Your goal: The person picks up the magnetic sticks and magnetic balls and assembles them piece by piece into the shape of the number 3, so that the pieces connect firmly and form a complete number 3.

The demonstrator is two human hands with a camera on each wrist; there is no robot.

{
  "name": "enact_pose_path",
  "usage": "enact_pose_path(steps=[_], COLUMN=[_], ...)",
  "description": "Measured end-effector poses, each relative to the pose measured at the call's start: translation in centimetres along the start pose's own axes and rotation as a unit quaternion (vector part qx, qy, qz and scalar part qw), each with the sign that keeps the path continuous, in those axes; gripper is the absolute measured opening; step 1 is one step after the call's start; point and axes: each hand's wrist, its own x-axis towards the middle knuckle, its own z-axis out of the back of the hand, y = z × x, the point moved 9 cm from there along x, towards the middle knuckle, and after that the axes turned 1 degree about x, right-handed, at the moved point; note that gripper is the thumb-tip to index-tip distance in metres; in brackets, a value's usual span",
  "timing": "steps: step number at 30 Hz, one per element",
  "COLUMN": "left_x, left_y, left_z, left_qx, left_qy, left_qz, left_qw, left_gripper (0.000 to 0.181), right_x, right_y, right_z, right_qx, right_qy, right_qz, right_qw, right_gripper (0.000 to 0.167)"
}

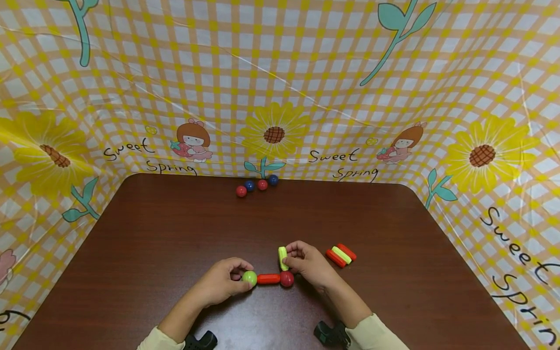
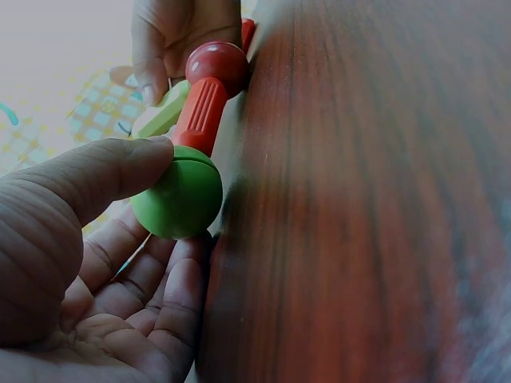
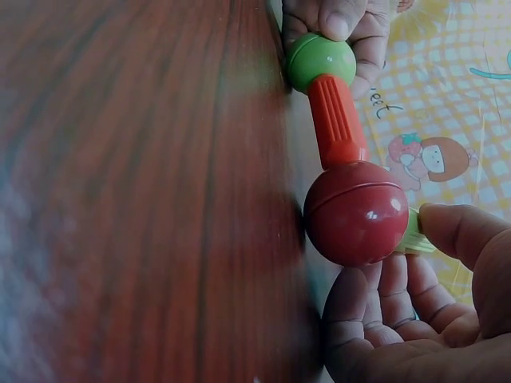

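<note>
My left hand [image 1: 224, 282] pinches a green ball [image 1: 250, 278] between thumb and fingers. From that ball a red ribbed rod [image 1: 269, 278] runs right to a dark red ball [image 1: 287, 278], the three joined in a line on the table. My right hand [image 1: 308, 265] pinches a yellow-green rod [image 1: 283, 258], which points away from me with its near end at the red ball. In the right wrist view the red ball [image 3: 356, 214] hides most of that rod [image 3: 413, 235]. The left wrist view shows the green ball [image 2: 180, 195] under my left thumb.
Two red rods and a yellow-green rod [image 1: 341, 255] lie side by side right of my right hand. Several red and blue balls [image 1: 262, 184] sit at the table's far edge. A checked sunflower cloth [image 1: 280, 73] hangs around the dark wooden table [image 1: 175, 223].
</note>
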Motion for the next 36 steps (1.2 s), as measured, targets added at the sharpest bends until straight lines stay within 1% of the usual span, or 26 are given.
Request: enact_pose_path(steps=[9,12,17,21,24,27,36], left_x=[-0.06,-0.02,0.04,0.07,0.00,-0.05,-0.18], left_y=[-0.01,-0.04,-0.16,-0.20,-0.22,-0.19,-0.04], left_z=[-0.07,-0.03,0.07,0.09,0.08,0.05,0.06], left_qx=[-0.002,0.003,0.011,0.014,0.014,0.010,0.001], left_qy=[0.003,0.002,0.001,0.002,0.003,0.004,0.002], left_qz=[0.001,0.002,0.002,0.003,0.002,0.001,0.004], left_qw=[1.0000,1.0000,0.9999,0.9999,0.9999,0.9999,1.0000], left_gripper=[0.028,0.028,0.028,0.028,0.028,0.028,0.029], right_x=[-0.04,0.02,0.15,0.06,-0.09,-0.18,-0.03], right_y=[-0.42,-0.52,-0.52,-0.30,-0.08,-0.04,-0.45], right_z=[-0.20,-0.24,0.04,-0.02,-0.19,-0.25,-0.06], right_qx=[0.006,-0.004,-0.016,-0.024,-0.040,-0.055,-0.039], right_qy=[0.007,0.009,-0.006,-0.005,0.001,0.002,-0.011], right_qz=[-0.013,-0.013,-0.014,-0.014,-0.011,-0.013,-0.020], right_qw=[0.9999,0.9999,0.9997,0.9996,0.9991,0.9984,0.9990], right_gripper=[0.029,0.029,0.026,0.030,0.034,0.034,0.029])
